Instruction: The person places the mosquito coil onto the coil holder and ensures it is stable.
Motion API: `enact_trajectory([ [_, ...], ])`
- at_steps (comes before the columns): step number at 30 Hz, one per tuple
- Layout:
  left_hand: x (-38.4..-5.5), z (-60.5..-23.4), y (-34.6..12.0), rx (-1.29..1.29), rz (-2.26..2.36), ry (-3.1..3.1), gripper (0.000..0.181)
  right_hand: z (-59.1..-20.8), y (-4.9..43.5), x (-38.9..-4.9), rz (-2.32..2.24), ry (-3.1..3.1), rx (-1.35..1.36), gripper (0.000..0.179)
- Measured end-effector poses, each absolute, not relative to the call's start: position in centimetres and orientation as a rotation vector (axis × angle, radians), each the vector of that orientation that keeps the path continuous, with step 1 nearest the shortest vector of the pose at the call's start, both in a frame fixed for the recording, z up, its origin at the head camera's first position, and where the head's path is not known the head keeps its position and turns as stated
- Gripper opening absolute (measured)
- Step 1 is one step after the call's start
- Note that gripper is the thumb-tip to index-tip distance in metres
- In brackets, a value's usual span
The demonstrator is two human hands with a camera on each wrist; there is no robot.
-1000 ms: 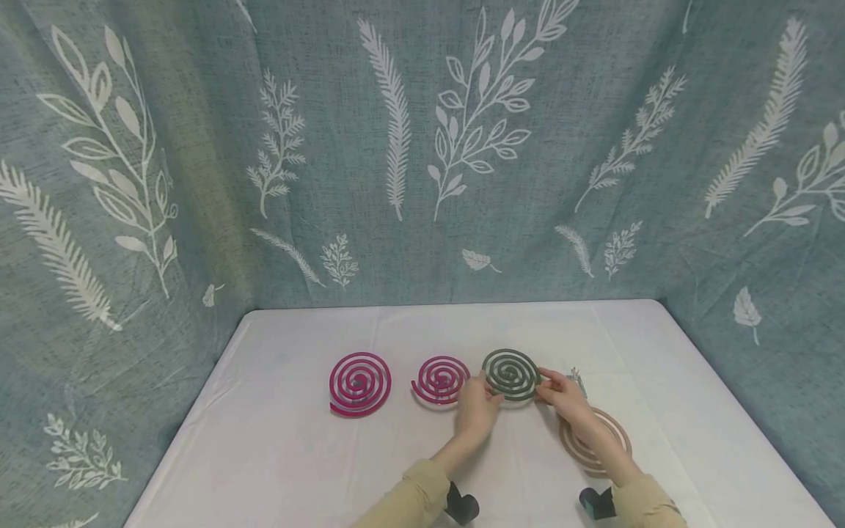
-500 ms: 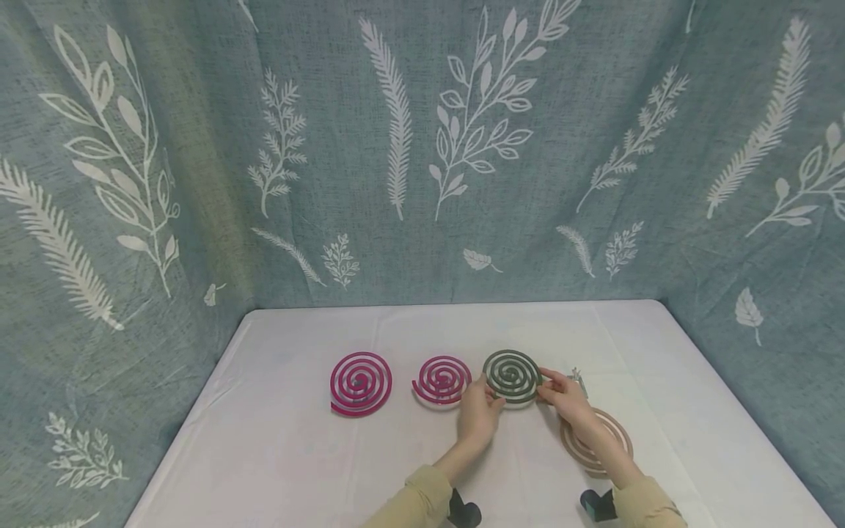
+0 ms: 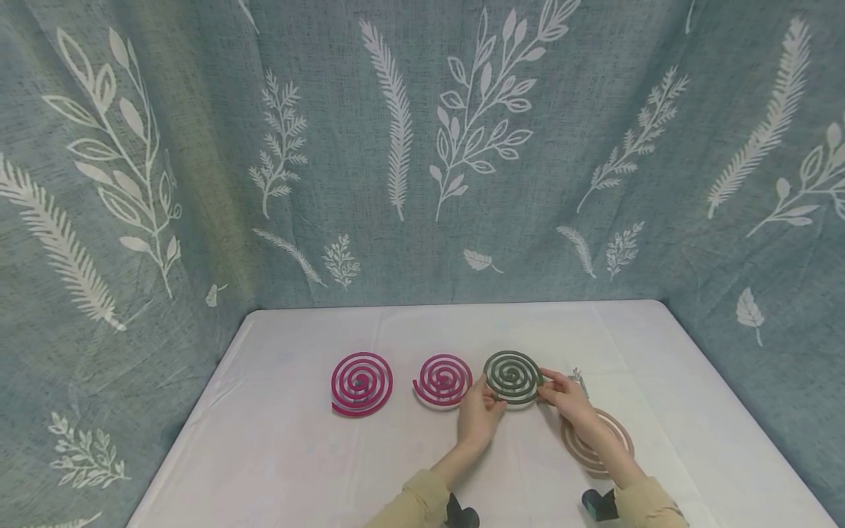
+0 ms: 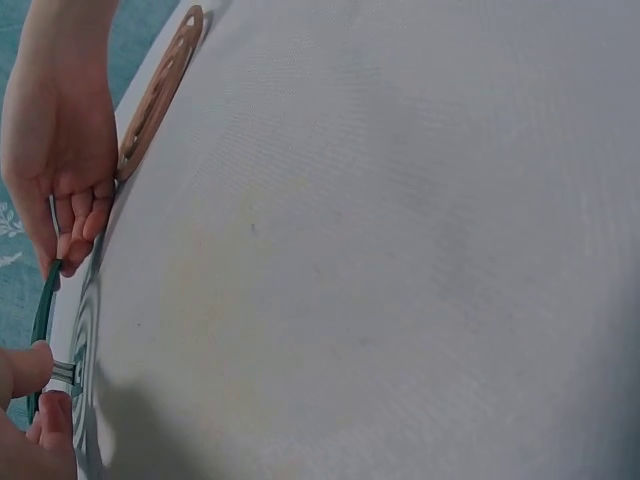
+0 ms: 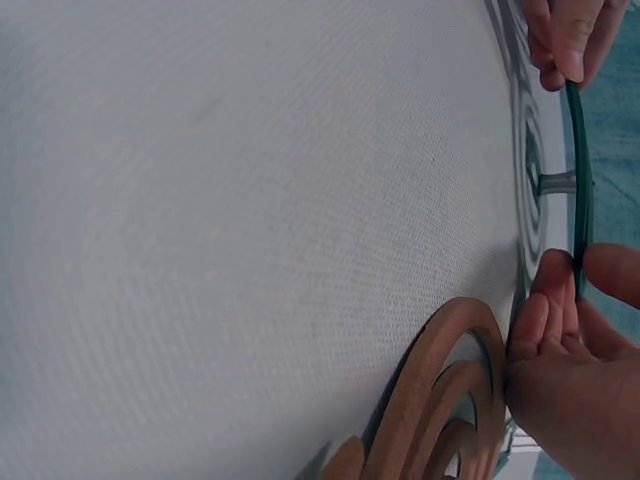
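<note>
A dark green mosquito coil (image 3: pixel 512 375) lies level at the right of a row of coils. My left hand (image 3: pixel 479 419) pinches its near left edge, and my right hand (image 3: pixel 573 402) pinches its right edge. Seen edge-on in the right wrist view, the coil (image 5: pixel 582 200) is raised off the table, over a small metal stand (image 5: pixel 558 183) that meets its middle. Whether the stand is fixed in the coil cannot be told. A tan coil (image 5: pixel 425 370) rests on the table, partly hidden under my right forearm.
To the left are two magenta coils, a large one (image 3: pixel 360 383) and a smaller one (image 3: pixel 443 381), both apparently raised on stands. Another small metal stand (image 3: pixel 578 380) is just beyond my right hand. A patterned curtain (image 3: pixel 422 183) hangs behind the white table (image 3: pixel 297 469).
The hands and green coil hold almost the same place. My left thumb and fingers have shifted slightly along the near edge.
</note>
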State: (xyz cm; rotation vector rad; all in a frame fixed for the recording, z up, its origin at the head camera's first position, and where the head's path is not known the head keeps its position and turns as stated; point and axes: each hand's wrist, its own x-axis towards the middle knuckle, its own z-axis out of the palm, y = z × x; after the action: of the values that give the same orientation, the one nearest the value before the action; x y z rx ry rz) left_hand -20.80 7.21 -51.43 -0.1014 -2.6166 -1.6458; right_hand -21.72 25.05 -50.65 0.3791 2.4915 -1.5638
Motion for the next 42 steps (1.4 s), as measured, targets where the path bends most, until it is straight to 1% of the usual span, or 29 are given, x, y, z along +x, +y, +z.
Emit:
enact_trajectory([
  [19, -20.42, -51.28, 7.53, -0.036, -1.643, -2.618, 0.058, -50.75, 25.13, -21.59, -1.602, 2.46, 0.409, 0.053],
  [28, -20.27, -51.13, 7.42, -0.045, -1.686, -2.59, 0.055, -50.83, 25.32, -21.65, -1.627, 2.484, 0.348, 0.052],
  [42, -20.53, -50.68, 7.17, -0.041, -1.738, -2.605, 0.053, -50.34, 25.79, -21.57, -1.63, 2.384, 0.333, 0.058],
])
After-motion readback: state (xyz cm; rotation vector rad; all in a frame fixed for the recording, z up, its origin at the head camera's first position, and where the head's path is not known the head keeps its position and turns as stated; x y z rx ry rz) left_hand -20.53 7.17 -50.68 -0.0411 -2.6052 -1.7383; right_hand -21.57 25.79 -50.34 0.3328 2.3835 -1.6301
